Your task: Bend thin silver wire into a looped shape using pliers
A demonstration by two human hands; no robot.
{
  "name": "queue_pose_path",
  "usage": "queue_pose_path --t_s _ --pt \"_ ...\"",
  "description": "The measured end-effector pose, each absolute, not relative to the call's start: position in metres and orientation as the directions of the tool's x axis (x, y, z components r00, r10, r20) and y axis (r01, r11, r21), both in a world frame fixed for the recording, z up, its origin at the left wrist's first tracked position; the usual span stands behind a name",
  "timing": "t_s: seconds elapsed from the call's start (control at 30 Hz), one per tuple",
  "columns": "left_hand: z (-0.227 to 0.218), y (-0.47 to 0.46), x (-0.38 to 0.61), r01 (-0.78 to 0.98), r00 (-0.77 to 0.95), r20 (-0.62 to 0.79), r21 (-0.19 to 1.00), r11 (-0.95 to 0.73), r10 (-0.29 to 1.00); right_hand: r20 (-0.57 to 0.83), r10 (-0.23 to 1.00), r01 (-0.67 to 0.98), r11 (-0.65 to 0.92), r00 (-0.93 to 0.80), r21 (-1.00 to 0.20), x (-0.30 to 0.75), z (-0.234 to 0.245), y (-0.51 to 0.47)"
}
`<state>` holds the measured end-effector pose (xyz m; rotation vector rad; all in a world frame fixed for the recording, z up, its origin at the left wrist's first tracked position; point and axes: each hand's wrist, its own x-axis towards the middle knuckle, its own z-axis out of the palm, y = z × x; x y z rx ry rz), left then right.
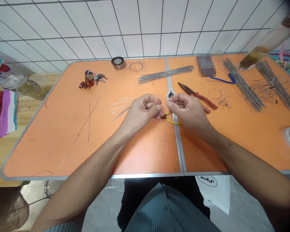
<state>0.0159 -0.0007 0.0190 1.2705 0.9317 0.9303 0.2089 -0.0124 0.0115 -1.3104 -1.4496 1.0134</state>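
Note:
My left hand (145,109) and my right hand (186,108) meet over the middle of the orange table (62,135), fingers curled and pinched together on a thin wire (163,104) that runs between them. Under my hands lies a small tool with yellow handles (172,121), partly hidden by my right hand. Several loose thin wires (119,104) lie just left of my left hand. Red-handled pliers (198,96) rest on the table right behind my right hand.
A bundle of straight wires (165,74) lies at the back centre, with more wire bundles (244,85) and tangled wire bits (219,98) at the right. Keys (91,79), a tape roll (118,62) and a wire ring (136,66) sit at the back. A clear bottle (263,48) stands far right.

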Motion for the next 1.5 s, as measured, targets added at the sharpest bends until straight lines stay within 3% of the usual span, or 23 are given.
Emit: queue_pose_path --t_s 0.27,0.47,0.7,0.87,0.97,1.27,1.5 --pt "0.014 -0.002 0.019 -0.048 0.332 0.013 0.999 0.004 0.943 0.038 0.999 0.160 0.040 -0.014 -0.986 0.210 0.012 -0.013" --pt "0.010 0.000 0.018 -0.059 0.369 -0.036 0.996 0.062 0.929 0.022 1.000 0.084 0.023 -0.014 -0.996 0.213 0.010 -0.011" --pt "0.011 0.005 0.016 0.041 0.273 0.011 0.999 -0.023 0.962 0.075 0.997 0.194 0.079 -0.029 -0.978 0.214 0.008 -0.011" --pt "0.009 0.005 0.016 -0.184 0.276 -0.083 0.973 0.138 0.958 0.087 0.994 0.122 0.078 0.070 -0.990 0.217 0.008 -0.011" --pt "0.004 0.004 0.018 -0.211 0.324 -0.146 0.952 0.222 0.935 0.082 0.991 0.078 0.075 0.104 -0.994 0.218 0.006 -0.010" --pt "-0.001 0.007 0.018 -0.177 0.201 -0.026 0.982 0.062 0.979 0.003 1.000 0.021 0.002 0.019 -1.000 0.223 0.000 -0.007" --pt "0.003 0.004 0.020 -0.157 0.176 -0.007 0.987 0.035 0.984 -0.136 0.981 -0.201 -0.163 -0.140 -0.966 0.225 0.002 -0.005"
